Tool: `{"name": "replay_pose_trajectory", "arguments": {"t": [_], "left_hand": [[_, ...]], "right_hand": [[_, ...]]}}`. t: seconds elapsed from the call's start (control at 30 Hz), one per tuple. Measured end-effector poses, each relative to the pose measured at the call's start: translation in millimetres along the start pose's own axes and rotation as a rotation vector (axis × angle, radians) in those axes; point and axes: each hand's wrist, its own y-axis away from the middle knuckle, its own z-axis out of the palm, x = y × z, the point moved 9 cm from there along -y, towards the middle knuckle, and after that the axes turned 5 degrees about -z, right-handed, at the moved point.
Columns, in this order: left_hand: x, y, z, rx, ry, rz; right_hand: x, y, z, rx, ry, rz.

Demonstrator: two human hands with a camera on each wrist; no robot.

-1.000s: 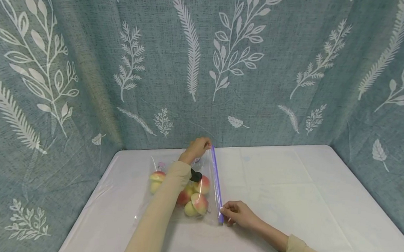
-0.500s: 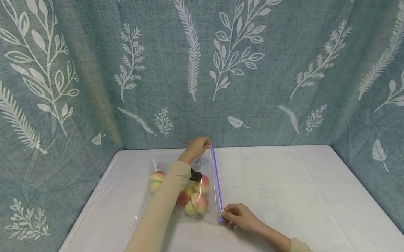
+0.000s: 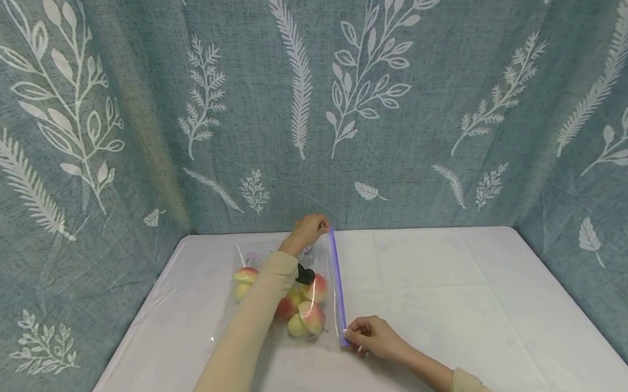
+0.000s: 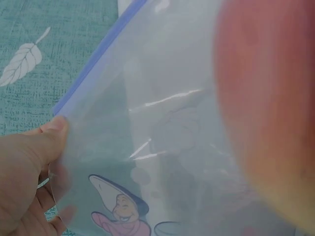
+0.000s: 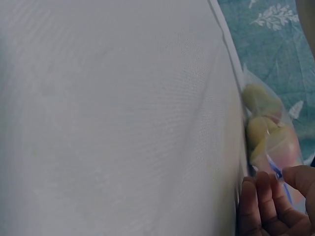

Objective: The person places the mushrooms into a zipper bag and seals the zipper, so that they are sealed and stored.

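Observation:
A clear zip bag (image 3: 319, 256) with a purple zip strip (image 3: 338, 276) lies on the table, its zip side facing right. Several red-and-yellow peaches (image 3: 316, 287) are inside; my left forearm hides part of them. My left hand (image 3: 308, 228) pinches the bag's far corner, at the end of the strip. In the left wrist view, the thumb (image 4: 55, 129) presses the film just below the strip, close to a printed cartoon figure (image 4: 123, 211). My right hand (image 3: 375, 337) pinches the strip's near end between thumb and index finger. In the right wrist view, its other fingers (image 5: 250, 201) are bent.
A white cloth covers the table (image 3: 436, 283), which extends to the right of the bag. Behind and on both sides hangs a blue-green leaf-patterned curtain (image 3: 297, 102), close to the table's back edge and my left hand.
My right hand has shifted slightly toward the near end of the zip strip, drawing it a little. The left hand keeps its place at the far corner.

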Motion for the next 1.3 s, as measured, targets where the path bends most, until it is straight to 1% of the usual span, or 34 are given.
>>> {"name": "replay_pose_trajectory", "arguments": {"t": [0.1, 0.27, 0.43, 0.53, 0.7, 0.8, 0.9, 1.03, 1.3], "left_hand": [[-1.0, -0.6, 0.8, -0.009, -0.001, -0.001], [-3.2, -2.5, 3.6, -0.03, -0.006, 0.004], [-2.8, -2.2, 3.8, -0.049, 0.009, 0.014], [-2.5, -1.7, 3.1, -0.048, 0.011, 0.027], [-5.6, -0.5, -0.2, -0.026, 0.028, 0.037], [-9.1, 0.2, -3.7, -0.005, 0.038, 0.039], [-12.6, 1.0, -6.7, 0.014, 0.034, 0.043], [-18.2, 1.7, -9.0, 0.025, 0.033, 0.042], [-26.8, 6.2, -16.7, 0.036, 0.038, 0.05]], "right_hand": [[-1, 0.1, -1, -0.005, 0.009, -0.011], [0, -1.1, -5, -0.006, 0.031, -0.003], [3, -4.8, -9, 0.0, 0.036, -0.01], [4, -6.8, -11, 0.002, 0.03, -0.003], [4, -9.7, -17, 0.01, 0.037, 0.006], [3, -12.1, -23, 0.018, 0.077, -0.01], [0, -14.9, -30, 0.038, 0.157, -0.041], [-2, -18.7, -41, 0.068, 0.25, -0.072], [-1, -25.2, -59, 0.122, 0.291, -0.062]]}}
